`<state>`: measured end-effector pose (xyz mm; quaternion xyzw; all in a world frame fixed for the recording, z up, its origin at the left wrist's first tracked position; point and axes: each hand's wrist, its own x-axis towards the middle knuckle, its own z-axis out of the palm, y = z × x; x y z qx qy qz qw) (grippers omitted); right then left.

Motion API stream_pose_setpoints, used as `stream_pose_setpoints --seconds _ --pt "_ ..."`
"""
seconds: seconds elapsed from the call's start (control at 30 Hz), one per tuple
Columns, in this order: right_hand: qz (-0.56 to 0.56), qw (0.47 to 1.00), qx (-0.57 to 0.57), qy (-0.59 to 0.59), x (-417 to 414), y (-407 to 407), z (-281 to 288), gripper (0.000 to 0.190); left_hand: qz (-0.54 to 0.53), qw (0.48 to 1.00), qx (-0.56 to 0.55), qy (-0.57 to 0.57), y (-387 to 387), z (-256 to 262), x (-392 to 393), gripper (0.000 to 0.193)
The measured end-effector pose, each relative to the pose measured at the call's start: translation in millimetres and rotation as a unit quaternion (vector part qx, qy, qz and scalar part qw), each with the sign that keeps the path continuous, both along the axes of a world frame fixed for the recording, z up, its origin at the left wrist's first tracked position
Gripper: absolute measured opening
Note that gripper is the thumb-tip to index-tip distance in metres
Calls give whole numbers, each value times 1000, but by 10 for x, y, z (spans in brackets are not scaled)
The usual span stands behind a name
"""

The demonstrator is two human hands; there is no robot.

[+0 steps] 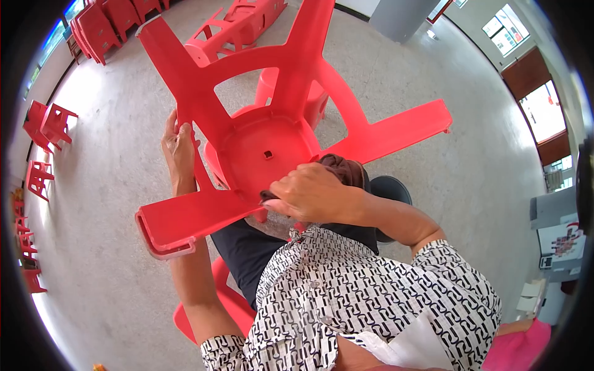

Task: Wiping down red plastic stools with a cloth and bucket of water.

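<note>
A red plastic stool (253, 169) is held upturned before me, its legs splayed outward and the hollow underside of its seat facing me. My left hand (179, 148) grips the stool's frame on the left side, the fingers partly hidden behind it. Bunched in my right hand (315, 192) is a dark brown cloth (343, 168). That hand is closed at the near right edge of the seat's underside, and a bit of cloth pokes out by the thumb. Behind my right forearm stands a dark grey bucket (393, 188), partly covered by the arm.
Beyond the held stool, more red stools (232, 35) lie on the concrete floor (468, 153). Stacked stools (95, 35) stand at the far left, with others (55, 123) along the left wall. A grey column (401, 18) rises ahead. A person's pink garment (519, 345) shows at lower right.
</note>
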<state>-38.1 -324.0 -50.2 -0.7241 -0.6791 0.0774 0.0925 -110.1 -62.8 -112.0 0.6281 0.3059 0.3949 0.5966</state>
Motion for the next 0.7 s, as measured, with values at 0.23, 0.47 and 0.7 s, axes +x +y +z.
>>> stream_pose_setpoints --seconds 0.23,0.47,0.7 --pt "3 980 99 -170 326 -450 -138 33 8 999 -37 15 63 -9 -86 53" --pt "-10 976 138 -167 243 -586 -547 37 -127 936 -319 -80 127 -120 -1 32" --pt "-63 948 305 -66 326 -356 -916 41 -156 977 -139 -37 109 951 329 76"
